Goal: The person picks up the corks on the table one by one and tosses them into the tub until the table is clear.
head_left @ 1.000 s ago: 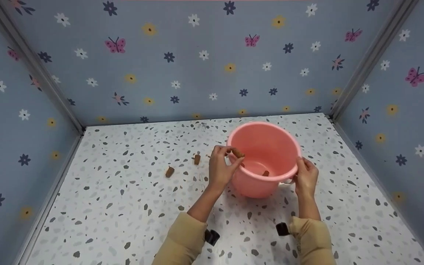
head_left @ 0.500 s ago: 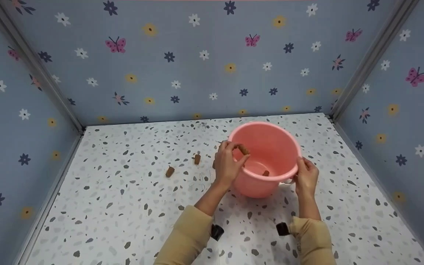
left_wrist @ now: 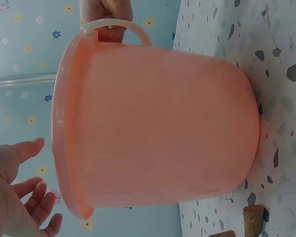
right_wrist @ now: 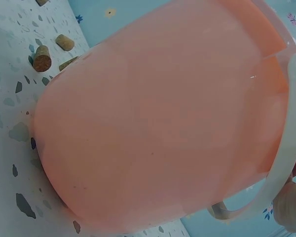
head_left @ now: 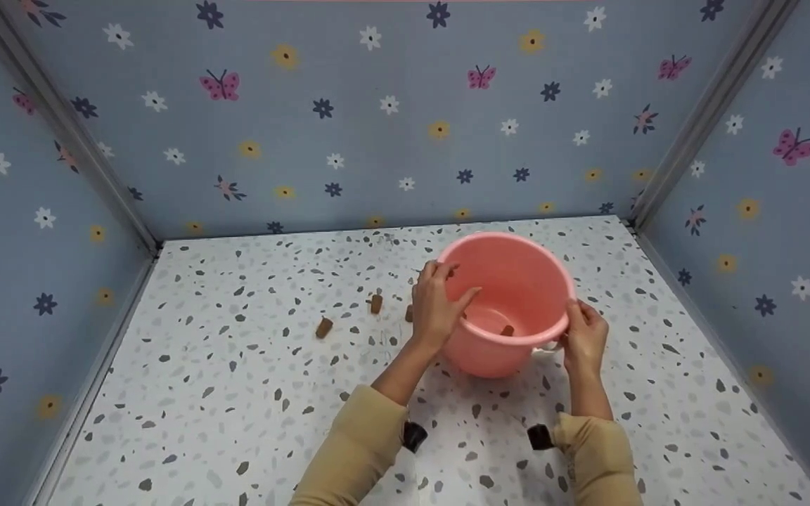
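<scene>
A pink bucket stands upright on the speckled surface, its side filling both wrist views. Over its left rim, my left hand is spread with thumb and fingers apart, nothing visible between them; the left wrist view shows this hand beside the bucket's mouth. My right hand grips the right rim near the pale handle. One brown cork lies inside the bucket. Whether others lie there is partly hidden by the left hand and rim.
Left of the bucket, several corks lie on the surface, including one farthest left, one in the middle and one beside the left hand. Flower-patterned panels enclose the back and both sides.
My left hand has moved right and slightly up over the rim, and its fingers have opened. The cork they pinched is gone from them. My right hand and the bucket have stayed in place.
</scene>
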The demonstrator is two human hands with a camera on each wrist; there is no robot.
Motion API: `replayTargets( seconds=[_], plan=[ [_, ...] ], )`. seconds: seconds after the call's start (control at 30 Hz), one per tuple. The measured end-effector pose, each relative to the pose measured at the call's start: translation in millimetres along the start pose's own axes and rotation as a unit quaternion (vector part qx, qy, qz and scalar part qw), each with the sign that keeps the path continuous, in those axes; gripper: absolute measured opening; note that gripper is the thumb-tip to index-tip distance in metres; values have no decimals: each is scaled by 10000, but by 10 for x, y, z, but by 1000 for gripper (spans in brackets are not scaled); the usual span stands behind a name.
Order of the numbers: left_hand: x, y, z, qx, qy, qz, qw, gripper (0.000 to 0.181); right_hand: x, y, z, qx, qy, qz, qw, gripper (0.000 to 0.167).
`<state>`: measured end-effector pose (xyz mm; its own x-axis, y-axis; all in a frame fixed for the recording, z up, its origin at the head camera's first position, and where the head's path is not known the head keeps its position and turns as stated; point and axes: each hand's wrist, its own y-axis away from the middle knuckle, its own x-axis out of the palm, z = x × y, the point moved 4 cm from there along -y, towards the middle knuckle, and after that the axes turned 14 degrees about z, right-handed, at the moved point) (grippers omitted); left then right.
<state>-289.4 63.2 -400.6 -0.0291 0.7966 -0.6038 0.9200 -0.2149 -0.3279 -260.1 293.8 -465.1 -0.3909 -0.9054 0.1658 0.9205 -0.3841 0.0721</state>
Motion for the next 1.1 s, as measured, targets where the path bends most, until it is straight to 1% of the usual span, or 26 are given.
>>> replayTargets(
  seconds=[0.23, 0.3, 0.47, 0.53, 0.6, 0.83, 1.0, 1.1],
  plan=[
    [-53, 7, 61, 154, 305, -121, 9993, 41, 3, -6, 11, 116, -51, 38, 9999, 37],
    [-66, 18, 88, 263, 395, -190, 9987, 39, 5, -12, 2, 84, -62, 74, 9999, 37],
    [-102, 64, 157, 491, 900, -278, 9943, 36, 4, -10, -4, 23, -58, 125, 9999, 39],
    [-118, 81, 185, 477, 1040, -273, 9931, 36, 0, -6, -1, 38, -41, 100, 9999, 40],
    [-132, 100, 221, 440, 1061, -278, 9930, 37, -3, -8, -6, 65, -28, 79, 9999, 41],
    [-220, 164, 377, 271, 878, -419, 9949, 34, -13, -11, -7, 80, -53, 21, 10000, 40],
    [-284, 210, 551, 117, 808, -561, 9951, 33, -10, -8, -4, 52, -75, 21, 10000, 39],
    [-309, 237, 676, -57, 821, -598, 9948, 33, -6, -6, -3, 36, -102, 40, 9999, 39]
  ],
)
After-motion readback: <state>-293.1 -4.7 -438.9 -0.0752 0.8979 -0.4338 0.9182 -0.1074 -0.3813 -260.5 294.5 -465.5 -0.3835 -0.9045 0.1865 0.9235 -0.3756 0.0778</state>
